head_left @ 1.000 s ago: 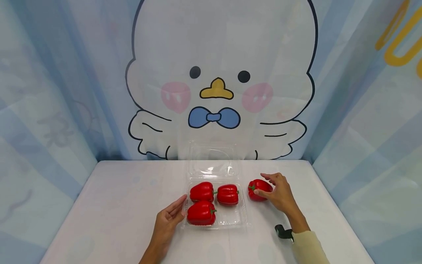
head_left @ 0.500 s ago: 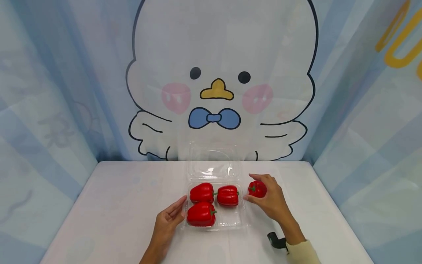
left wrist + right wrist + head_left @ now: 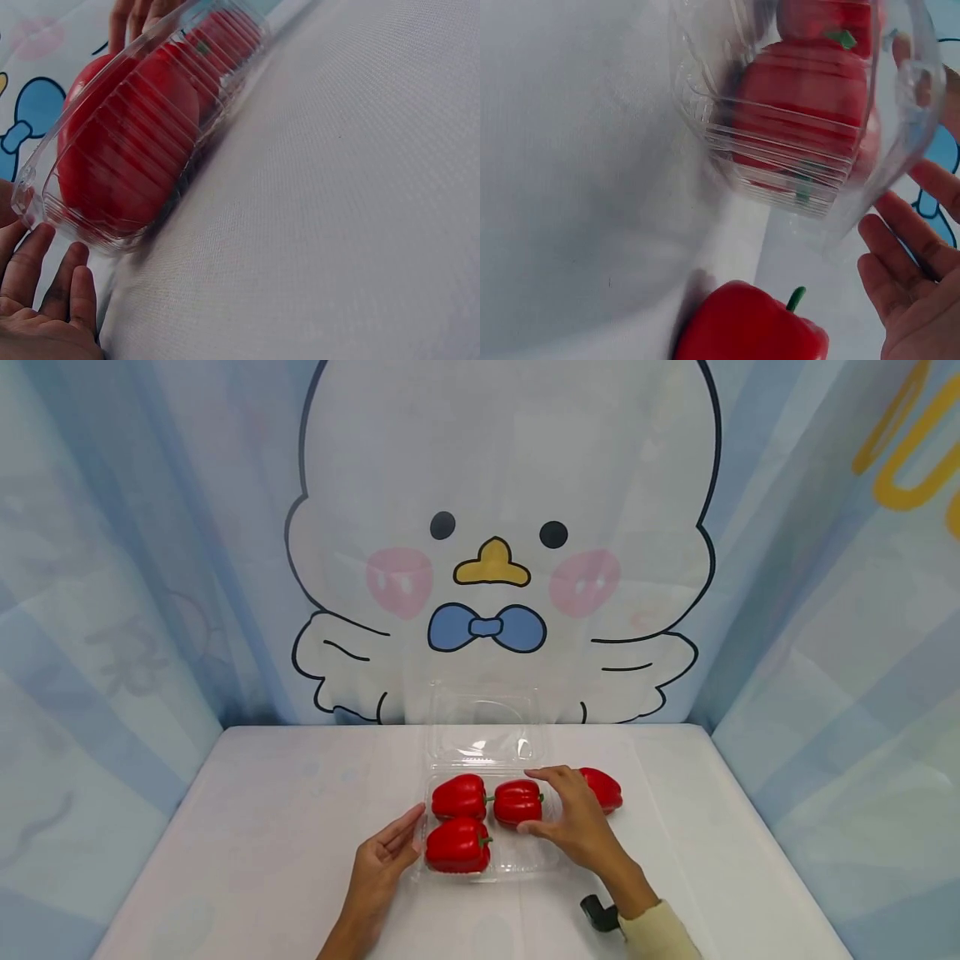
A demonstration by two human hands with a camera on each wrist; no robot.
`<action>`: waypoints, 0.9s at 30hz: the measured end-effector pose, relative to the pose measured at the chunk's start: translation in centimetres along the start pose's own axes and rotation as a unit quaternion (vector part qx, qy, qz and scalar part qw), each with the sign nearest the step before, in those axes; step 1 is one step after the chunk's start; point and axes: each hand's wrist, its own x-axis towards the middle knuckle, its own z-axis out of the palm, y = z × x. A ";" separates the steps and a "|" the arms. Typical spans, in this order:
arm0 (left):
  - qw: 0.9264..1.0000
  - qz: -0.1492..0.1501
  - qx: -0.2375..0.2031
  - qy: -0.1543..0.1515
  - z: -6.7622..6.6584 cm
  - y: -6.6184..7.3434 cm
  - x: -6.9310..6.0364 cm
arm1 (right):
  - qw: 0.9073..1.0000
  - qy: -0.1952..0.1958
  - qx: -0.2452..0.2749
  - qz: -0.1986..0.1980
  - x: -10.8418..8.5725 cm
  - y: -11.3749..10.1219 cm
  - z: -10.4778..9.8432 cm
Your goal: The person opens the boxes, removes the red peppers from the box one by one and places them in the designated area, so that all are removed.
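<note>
A clear plastic clamshell box [image 3: 525,860] stands on the table with its lid [image 3: 483,743] raised at the back. Three red bell peppers lie in it: a back left pepper [image 3: 459,796], a front left pepper [image 3: 458,846] and a right pepper [image 3: 517,802]. Outside, to the box's right, lies another bell pepper [image 3: 602,789], partly behind my right hand [image 3: 581,818]. That hand reaches over the box's right side, thumb and fingers spread about the right pepper; contact is unclear. My left hand [image 3: 382,864] touches the box's left edge with extended fingers [image 3: 26,270].
A white cloth covers the table [image 3: 300,827]. Behind it hangs a curtain [image 3: 495,460] printed with a cartoon bird. A black wrist mount [image 3: 600,913] sits by my right sleeve [image 3: 656,931].
My right hand has moved left, from the pepper outside the box to the right pepper inside. The outer pepper stays on the table, slightly turned. The left hand has stayed in place.
</note>
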 end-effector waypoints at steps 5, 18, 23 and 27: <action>1.000 -0.001 -0.001 0.001 0.0 0.0 0.0 | 1.000 -0.012 -0.019 -0.001 0.3 -0.2 0.6; 1.000 0.000 0.004 -0.002 0.0 -0.1 0.1 | 0.998 -0.024 -0.063 -0.013 1.1 -0.1 1.4; 1.000 -0.002 0.002 0.000 -0.1 -0.2 0.1 | 0.998 -0.022 -0.062 -0.013 1.2 -0.1 1.6; 1.000 -0.004 0.003 -0.001 -0.1 -0.2 0.1 | 0.997 -0.021 -0.066 -0.014 1.2 -0.1 1.7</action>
